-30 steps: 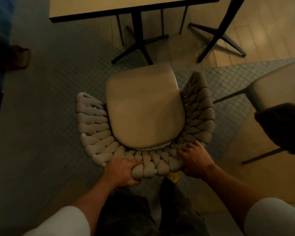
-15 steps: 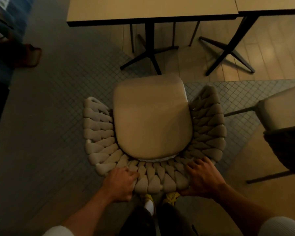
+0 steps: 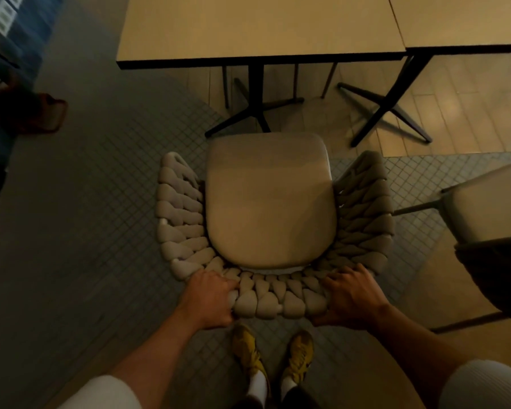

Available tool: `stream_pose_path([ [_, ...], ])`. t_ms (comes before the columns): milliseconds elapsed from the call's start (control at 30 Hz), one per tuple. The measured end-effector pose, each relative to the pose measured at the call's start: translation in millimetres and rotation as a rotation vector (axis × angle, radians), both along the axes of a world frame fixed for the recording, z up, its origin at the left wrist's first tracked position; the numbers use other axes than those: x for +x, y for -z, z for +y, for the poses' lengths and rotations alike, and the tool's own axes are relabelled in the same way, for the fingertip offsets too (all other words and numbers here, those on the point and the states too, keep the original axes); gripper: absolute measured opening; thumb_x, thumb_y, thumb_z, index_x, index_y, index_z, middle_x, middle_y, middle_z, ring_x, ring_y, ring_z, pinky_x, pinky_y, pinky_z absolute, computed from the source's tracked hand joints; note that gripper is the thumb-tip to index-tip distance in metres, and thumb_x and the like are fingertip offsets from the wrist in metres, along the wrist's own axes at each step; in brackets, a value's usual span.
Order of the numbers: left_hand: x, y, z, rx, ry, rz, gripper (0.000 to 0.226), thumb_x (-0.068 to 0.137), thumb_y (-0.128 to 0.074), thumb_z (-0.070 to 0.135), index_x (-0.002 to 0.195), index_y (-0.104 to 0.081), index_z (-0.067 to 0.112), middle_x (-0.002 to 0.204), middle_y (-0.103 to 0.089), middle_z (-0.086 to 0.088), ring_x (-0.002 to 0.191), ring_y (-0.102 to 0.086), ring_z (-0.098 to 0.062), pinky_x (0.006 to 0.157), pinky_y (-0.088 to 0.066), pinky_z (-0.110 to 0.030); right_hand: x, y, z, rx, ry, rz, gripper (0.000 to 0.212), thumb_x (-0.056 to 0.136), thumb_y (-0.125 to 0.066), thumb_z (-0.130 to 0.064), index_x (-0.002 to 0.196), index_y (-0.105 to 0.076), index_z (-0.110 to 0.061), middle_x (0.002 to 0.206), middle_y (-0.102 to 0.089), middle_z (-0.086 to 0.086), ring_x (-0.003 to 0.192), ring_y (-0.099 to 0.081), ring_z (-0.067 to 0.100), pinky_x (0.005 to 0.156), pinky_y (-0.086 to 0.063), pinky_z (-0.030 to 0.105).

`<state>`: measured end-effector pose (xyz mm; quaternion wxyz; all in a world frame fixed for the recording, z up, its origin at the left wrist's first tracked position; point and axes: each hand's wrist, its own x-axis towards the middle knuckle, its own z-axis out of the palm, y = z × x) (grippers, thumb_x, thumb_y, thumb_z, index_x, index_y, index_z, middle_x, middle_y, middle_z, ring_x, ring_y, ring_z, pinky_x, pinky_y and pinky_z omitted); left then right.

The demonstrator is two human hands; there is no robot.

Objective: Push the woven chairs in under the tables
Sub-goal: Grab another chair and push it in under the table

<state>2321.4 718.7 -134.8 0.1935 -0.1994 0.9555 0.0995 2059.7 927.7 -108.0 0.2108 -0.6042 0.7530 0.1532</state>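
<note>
- My left hand (image 3: 210, 299) and right hand (image 3: 348, 296) are apart, and each curls its fingers over the back rim of the woven chair (image 3: 270, 208), gripping it.
- The chair stands on the grey mosaic floor (image 3: 101, 231) facing the worktop (image 3: 257, 28), with its seat short of the near edge.
- The black pedestal foot (image 3: 248, 116) lies just ahead of the seat, and a second chair (image 3: 490, 202) is to my right.

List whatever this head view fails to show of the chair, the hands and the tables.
Legs of the woven chair: hidden beneath its own seat, head view.
Fingertips of the left hand and right hand: partly hidden, curled over the chair's woven back.
Far side of the table: cut off by the top edge.
The second chair: cut by the right edge; the dark shape below it is too dim to identify.
</note>
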Motion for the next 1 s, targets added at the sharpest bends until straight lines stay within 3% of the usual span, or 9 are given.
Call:
stream_pose_path([
  [100,-14,-5,-11,0.003,0.011,0.048,0.089,0.054,-0.035,0.108,0.097,-0.07,0.038,0.086,-0.074,0.011,0.081,-0.07,-0.014,0.067,-0.047,-0.028,-10,-3,-11,0.024,0.007,-0.006,0.101,0.054,-0.038,-0.103,0.124,-0.06,-0.033,0.119,-0.069,-0.01,0.114,-0.06,0.023,0.097,-0.035,0.043],
  [233,-28,-12,-16,-0.007,0.002,0.063,0.106,0.04,-0.027,0.115,0.095,-0.07,0.036,0.084,-0.074,0.009,0.08,-0.07,-0.014,0.064,-0.044,-0.029,-21,-2,-21,0.065,0.0,-0.005,0.102,0.054,-0.036,-0.104,0.126,-0.058,-0.036,0.125,-0.067,-0.012,0.118,-0.058,0.022,0.1,-0.033,0.045],
  [467,-37,-9,-22,-0.036,0.004,0.026,0.092,0.052,-0.035,0.108,0.101,-0.071,0.04,0.087,-0.075,0.01,0.081,-0.07,-0.014,0.071,-0.054,-0.031,-32,1,-29,0.064,-0.019,-0.002,0.1,0.054,-0.034,-0.105,0.122,-0.061,-0.035,0.12,-0.068,-0.011,0.112,-0.06,0.023,0.096,-0.032,0.044],
  [1000,-91,-18,-64,-0.056,-0.01,-0.054,0.089,0.053,-0.038,0.103,0.109,-0.069,0.041,0.088,-0.074,0.009,0.081,-0.069,-0.015,0.067,-0.048,-0.03,-86,6,-77,0.079,-0.023,-0.015,0.098,0.053,-0.038,-0.101,0.12,-0.063,-0.034,0.12,-0.068,-0.011,0.117,-0.059,0.023,0.101,-0.033,0.047],
])
